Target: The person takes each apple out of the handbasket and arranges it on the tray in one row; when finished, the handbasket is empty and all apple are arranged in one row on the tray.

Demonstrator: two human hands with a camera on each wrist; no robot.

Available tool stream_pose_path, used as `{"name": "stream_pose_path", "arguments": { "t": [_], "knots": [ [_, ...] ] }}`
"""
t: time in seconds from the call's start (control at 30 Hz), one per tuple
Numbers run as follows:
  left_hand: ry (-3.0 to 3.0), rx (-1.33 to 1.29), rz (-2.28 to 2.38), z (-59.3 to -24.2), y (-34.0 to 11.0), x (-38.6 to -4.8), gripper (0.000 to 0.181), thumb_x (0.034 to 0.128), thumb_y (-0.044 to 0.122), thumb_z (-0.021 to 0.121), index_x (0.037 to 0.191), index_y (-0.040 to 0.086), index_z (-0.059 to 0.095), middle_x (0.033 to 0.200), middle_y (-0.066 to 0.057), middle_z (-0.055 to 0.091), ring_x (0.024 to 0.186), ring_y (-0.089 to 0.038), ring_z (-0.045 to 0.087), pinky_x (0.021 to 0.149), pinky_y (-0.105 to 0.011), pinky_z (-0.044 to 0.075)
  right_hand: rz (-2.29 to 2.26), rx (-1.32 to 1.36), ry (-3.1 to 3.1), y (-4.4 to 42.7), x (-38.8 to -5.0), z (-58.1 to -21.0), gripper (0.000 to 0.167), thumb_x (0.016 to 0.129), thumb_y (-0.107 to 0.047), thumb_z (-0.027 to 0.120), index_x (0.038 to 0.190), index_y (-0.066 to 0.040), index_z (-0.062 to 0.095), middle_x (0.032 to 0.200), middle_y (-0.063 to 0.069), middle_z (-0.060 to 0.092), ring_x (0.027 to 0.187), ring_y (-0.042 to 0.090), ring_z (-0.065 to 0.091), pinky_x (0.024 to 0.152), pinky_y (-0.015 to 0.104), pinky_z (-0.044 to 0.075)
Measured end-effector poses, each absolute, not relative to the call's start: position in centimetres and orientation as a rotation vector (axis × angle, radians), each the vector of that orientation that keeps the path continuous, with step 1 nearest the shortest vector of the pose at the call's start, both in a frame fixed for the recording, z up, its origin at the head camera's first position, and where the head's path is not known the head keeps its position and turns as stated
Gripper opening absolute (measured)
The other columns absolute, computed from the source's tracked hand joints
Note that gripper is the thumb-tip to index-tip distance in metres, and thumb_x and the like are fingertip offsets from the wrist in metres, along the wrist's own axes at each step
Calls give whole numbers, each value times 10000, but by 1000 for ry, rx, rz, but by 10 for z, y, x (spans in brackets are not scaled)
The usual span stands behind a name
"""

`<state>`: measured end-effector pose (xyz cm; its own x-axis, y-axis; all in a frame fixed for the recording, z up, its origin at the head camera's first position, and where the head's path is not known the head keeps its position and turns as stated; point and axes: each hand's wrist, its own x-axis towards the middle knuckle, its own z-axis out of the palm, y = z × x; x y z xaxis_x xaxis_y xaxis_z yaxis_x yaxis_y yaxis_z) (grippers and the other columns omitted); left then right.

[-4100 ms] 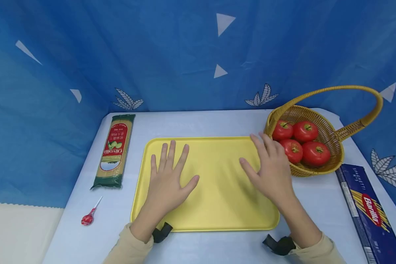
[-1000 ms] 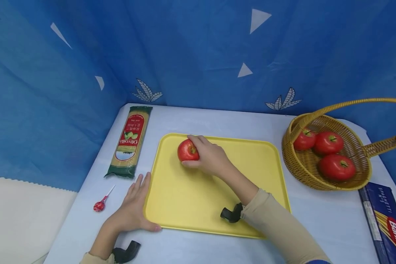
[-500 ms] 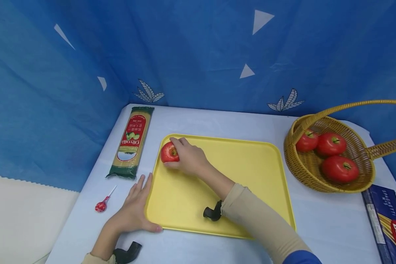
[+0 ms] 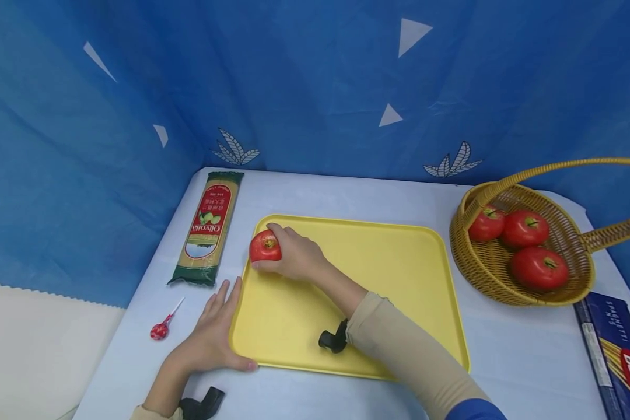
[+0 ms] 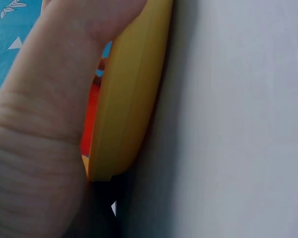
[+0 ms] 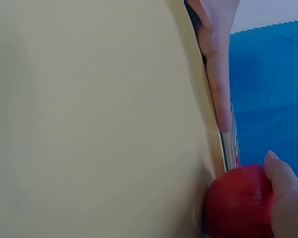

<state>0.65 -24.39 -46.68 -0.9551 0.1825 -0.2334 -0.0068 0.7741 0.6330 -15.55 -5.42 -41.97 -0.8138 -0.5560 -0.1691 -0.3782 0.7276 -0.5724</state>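
A round red fruit (image 4: 265, 246), gripped by the right hand (image 4: 298, 255), is apparently being placed at ten o'clock on a rectangular yellow tray (image 4: 388, 274); the straight-fingered left hand (image 4: 212, 340) is being rested at eight. Release is presumably being required.

- Tray (image 4: 367, 280): on the table (image 4: 346, 192), centre of the clock; 12 is the far side.
- Held fruit (image 4: 265, 246): at the tray's 10 o'clock corner, with the right hand (image 4: 296, 255) at the fruit's 4 o'clock.
- Left hand (image 4: 210, 338): against the tray's 8 o'clock corner.
- Pasta packet (image 4: 206, 228): at 10 o'clock, beside the tray.
- Lollipop (image 4: 159, 331): near 9 o'clock, outside the left hand.
- Basket (image 4: 485, 271): between 2 and 3 o'clock.
- Three fruits (image 4: 539, 268): in the basket, at its 10, 12 and 5 o'clock.
- Spaghetti box (image 4: 616, 344): between 3 and 4 o'clock, just nearer than the basket.
- Curtain (image 4: 304, 87): at 12 o'clock, behind the table.
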Motion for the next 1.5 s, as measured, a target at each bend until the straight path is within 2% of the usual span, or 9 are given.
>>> {"name": "stream_pose_path", "arguments": {
  "t": [0.17, 0.33, 0.67, 0.8, 0.9, 1.03, 1.17, 1.47, 1.5],
  "knots": [
    [2687, 131, 946, -467, -244, 6, 1547, 472, 722, 855, 1606, 199, -58, 1665, -213, -10, 1517, -460, 3, 1156, -724, 72, -796, -731, 2548, -54, -153, -420, 1046, 749, -550, 806, 1563, -229, 234, 1358, 23, 510, 1116, 183, 584, 847, 348, 573],
    [2696, 128, 933, -468, -244, 6, 1554, 465, 724, 858, 1606, 207, -61, 1667, -208, -15, 1519, -459, 4, 1159, -720, 75, -857, -725, 2514, -55, -152, -420, 1049, 756, -469, 834, 1566, -218, 216, 1369, 44, 499, 1153, 195, 574, 860, 337, 583],
    [2692, 105, 913, -468, -242, 5, 1557, 451, 734, 853, 1606, 226, -57, 1668, -206, -13, 1511, -479, 13, 1148, -733, 97, -839, -805, 2667, -30, -144, -406, 1022, 759, -576, 790, 1571, -314, 228, 1535, 17, 395, 1250, 251, 579, 899, 489, 569],
    [2695, 117, 916, -467, -242, 6, 1547, 459, 721, 855, 1608, 216, -49, 1667, -204, -4, 1517, -458, 7, 1153, -726, 83, -878, -807, 2720, -3, -133, -389, 943, 799, -610, 736, 1562, -348, 248, 1565, -15, 370, 1285, 246, 570, 910, 516, 561],
    [2692, 118, 923, -468, -242, 7, 1536, 468, 712, 857, 1608, 218, -46, 1668, -199, -1, 1518, -447, 3, 1153, -724, 70, -912, -786, 2736, 23, -123, -377, 888, 826, -618, 703, 1554, -375, 257, 1564, -58, 369, 1153, 223, 639, 868, 459, 569],
    [2691, 117, 936, -468, -244, 8, 1537, 468, 694, 870, 1608, 228, -50, 1665, -211, -5, 1507, -467, 8, 1141, -736, 68, -965, -760, 2776, 60, -111, -362, 817, 853, -612, 674, 1538, -378, 296, 1536, -102, 389, 929, 152, 617, 671, 320, 531],
    [2687, 119, 938, -468, -244, 8, 1538, 467, 694, 870, 1606, 240, -59, 1668, -198, -12, 1516, -448, -3, 1152, -724, 58, -997, -732, 2873, 99, -104, -351, 767, 863, -608, 660, 1514, -322, 372, 1492, -83, 440, 880, 117, 528, 532, 257, 456],
    [2675, 124, 938, -464, -243, 6, 1543, 472, 682, 876, 1606, 216, -62, 1670, -195, -14, 1527, -425, -26, 1164, -707, 36, -976, -514, 3128, 197, -103, -344, 728, 857, -415, 764, 1473, -172, 460, 1371, 110, 534, 932, 204, 554, 642, 264, 506],
    [2675, 124, 938, -464, -243, 6, 1544, 471, 682, 876, 1606, 215, -62, 1670, -195, -14, 1527, -425, -27, 1164, -705, 34, -971, -451, 3150, 208, -104, -346, 742, 853, -403, 771, 1477, -159, 453, 1376, 133, 523, 951, 238, 561, 664, 306, 546]
  ]
}}
